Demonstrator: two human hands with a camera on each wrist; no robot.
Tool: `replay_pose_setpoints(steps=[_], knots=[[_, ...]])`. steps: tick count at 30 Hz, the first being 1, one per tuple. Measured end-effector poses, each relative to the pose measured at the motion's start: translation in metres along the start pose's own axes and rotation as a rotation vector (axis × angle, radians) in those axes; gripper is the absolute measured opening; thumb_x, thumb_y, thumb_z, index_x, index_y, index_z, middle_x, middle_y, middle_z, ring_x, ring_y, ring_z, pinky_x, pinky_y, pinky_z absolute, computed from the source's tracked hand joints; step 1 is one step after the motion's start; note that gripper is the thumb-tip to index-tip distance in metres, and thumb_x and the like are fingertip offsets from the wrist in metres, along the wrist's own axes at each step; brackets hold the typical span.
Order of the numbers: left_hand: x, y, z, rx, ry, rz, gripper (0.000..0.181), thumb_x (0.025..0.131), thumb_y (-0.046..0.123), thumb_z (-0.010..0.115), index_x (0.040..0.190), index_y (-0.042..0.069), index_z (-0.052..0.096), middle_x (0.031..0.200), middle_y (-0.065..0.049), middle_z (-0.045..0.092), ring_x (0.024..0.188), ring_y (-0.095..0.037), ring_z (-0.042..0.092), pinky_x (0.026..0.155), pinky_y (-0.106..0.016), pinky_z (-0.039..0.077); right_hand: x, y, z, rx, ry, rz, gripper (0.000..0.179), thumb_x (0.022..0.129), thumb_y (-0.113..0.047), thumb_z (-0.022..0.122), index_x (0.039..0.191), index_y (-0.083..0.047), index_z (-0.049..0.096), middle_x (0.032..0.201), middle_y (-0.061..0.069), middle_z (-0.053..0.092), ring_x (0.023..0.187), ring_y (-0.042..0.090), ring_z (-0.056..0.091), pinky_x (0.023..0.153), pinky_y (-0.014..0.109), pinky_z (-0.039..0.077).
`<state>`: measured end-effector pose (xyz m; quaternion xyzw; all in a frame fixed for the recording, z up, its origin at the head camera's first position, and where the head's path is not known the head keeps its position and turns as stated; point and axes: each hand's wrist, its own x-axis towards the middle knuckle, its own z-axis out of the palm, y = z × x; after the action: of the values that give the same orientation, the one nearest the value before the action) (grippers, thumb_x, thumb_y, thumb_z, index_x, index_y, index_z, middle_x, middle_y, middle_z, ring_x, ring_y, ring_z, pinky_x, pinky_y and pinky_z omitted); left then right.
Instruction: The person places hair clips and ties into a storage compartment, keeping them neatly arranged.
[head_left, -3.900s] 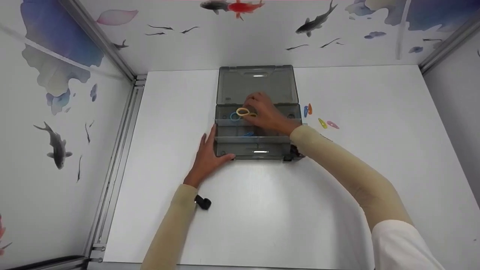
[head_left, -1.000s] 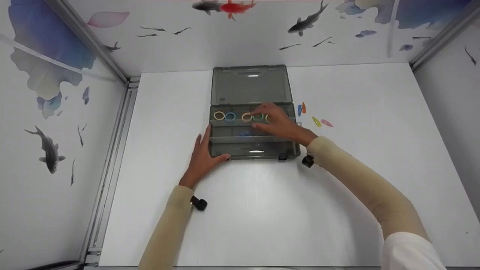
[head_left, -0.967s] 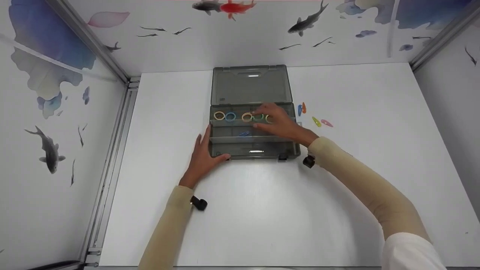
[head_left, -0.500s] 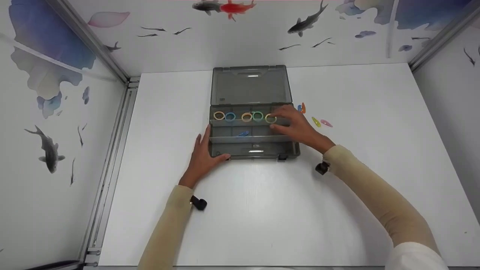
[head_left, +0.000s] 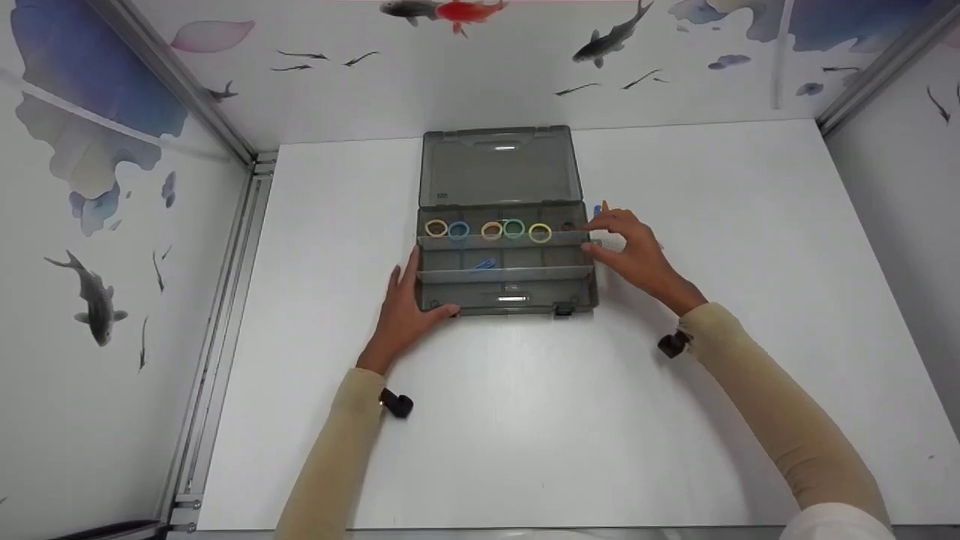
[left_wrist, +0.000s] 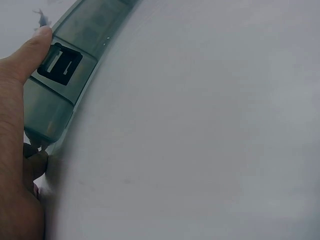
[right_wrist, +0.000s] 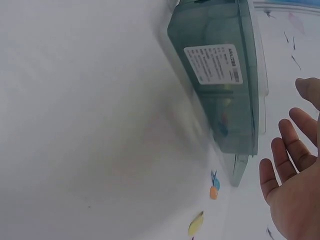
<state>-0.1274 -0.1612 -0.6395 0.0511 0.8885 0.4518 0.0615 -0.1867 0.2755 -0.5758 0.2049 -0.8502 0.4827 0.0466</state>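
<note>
A smoky grey storage box (head_left: 514,294) lies on the table with its lid (head_left: 501,169) folded back. Several coloured hair ties (head_left: 514,229) stand along its back row, and a blue hair clip (head_left: 486,264) lies in the middle row. My left hand (head_left: 403,315) holds the front left corner, thumb (left_wrist: 36,49) on the front wall and fingers at the left side. My right hand (head_left: 637,253) hovers at the box's right edge with fingers spread and nothing visible between them. In the right wrist view its fingers are loosely bent, apart from the box (right_wrist: 215,110).
Right of the box, loose hair clips lie on the white table (head_left: 480,450): an orange clip (right_wrist: 214,193), a blue clip (right_wrist: 215,182) and a yellow clip (right_wrist: 196,224). My right hand partly covers this spot in the head view. Printed panels stand at the back and sides.
More hair ties now stand in the back row than in the oldest frame. My right hand has moved right, away from the yellow tie to the box's right edge. My left hand stays put.
</note>
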Motion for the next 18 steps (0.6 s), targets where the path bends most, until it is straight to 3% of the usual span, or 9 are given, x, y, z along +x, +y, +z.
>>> replay_pose_setpoints(steps=[3,10,18], knots=[[0.0,0.0,0.0,-0.005,0.002,0.005,0.126,0.087,0.066,0.088,0.179,0.039,0.006,0.182,-0.024,0.014,0.168,-0.049,0.009,0.125,-0.077,0.024,-0.009,0.008,-0.009,-0.03,0.032,0.054,0.031,0.1,-0.008,0.084,0.129,0.0,0.078,0.133,0.014,0.07,0.131,0.026,0.057,0.11,0.055,0.045],[-0.003,-0.001,0.0,-0.01,0.002,-0.008,0.127,0.086,0.069,0.087,0.179,0.039,0.006,0.182,-0.022,0.015,0.169,-0.047,0.007,0.125,-0.078,0.023,-0.027,0.033,-0.027,-0.056,0.114,0.101,0.03,0.099,-0.007,0.084,0.127,0.002,0.078,0.128,0.015,0.072,0.124,0.019,0.058,0.105,0.06,0.047],[0.0,0.0,0.0,-0.005,-0.005,-0.004,0.125,0.087,0.07,0.086,0.178,0.042,0.004,0.183,-0.021,0.012,0.169,-0.047,0.008,0.126,-0.076,0.024,-0.051,0.045,-0.055,-0.11,0.188,0.204,0.031,0.104,-0.016,0.08,0.13,0.001,0.076,0.132,0.014,0.07,0.128,0.022,0.056,0.105,0.041,0.044]])
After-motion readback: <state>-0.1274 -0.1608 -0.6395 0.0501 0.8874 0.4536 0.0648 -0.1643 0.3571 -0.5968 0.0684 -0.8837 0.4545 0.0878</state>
